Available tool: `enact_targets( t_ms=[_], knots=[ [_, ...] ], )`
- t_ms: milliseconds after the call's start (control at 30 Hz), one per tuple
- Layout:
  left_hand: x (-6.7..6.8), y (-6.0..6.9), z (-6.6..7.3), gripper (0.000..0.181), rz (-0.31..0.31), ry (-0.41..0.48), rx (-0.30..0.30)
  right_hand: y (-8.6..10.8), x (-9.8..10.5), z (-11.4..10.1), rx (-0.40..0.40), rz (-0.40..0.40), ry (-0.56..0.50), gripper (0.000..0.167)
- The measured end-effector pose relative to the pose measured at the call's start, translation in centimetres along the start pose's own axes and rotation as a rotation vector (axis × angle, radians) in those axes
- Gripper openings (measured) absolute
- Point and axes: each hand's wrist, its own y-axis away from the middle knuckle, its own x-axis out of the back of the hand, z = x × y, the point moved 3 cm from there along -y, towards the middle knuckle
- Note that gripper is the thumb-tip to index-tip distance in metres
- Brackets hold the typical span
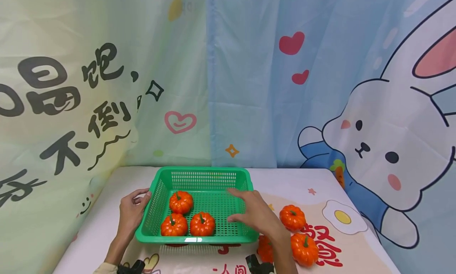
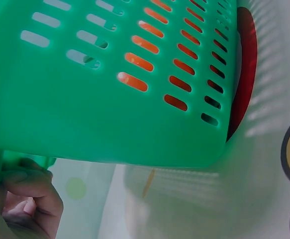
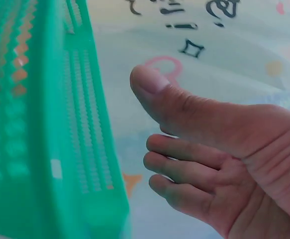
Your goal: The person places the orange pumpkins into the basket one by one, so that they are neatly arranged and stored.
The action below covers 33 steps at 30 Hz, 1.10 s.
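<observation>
A green plastic basket stands on the table with three small orange pumpkins inside, one of them behind the other two. My left hand grips the basket's left rim; in the left wrist view its curled fingers hold the green edge. Over the basket's right side is my right hand, thumb and fingers apart, holding nothing. The right wrist view shows that hand beside the basket wall. Right of the basket lie three more pumpkins, one partly hidden by my right forearm.
The other two loose pumpkins, the farther and the nearer, lie on the printed tablecloth. Behind the table hangs a curtain with a rabbit, hearts and lettering.
</observation>
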Motion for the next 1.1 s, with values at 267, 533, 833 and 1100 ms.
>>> enact_targets(
  t_ms=[267, 533, 833, 1100],
  knots=[
    [0.0, 0.0, 0.0, 0.035, 0.004, -0.005, 0.005, 1.6, 2.6, 2.3, -0.057, 0.156, 0.019, 0.082],
    [0.1, 0.0, -0.2, 0.032, 0.022, 0.004, -0.004, 2.5, 4.4, 4.3, -0.087, 0.201, 0.083, 0.084],
    [0.0, 0.0, -0.4, 0.03, 0.025, -0.008, -0.009, 3.7, 5.5, 6.3, -0.224, 0.206, 0.106, 0.085],
    [0.0, -0.1, -0.2, 0.031, 0.017, -0.012, -0.036, 4.1, 5.5, 8.7, -0.298, 0.211, 0.12, 0.087]
  ],
)
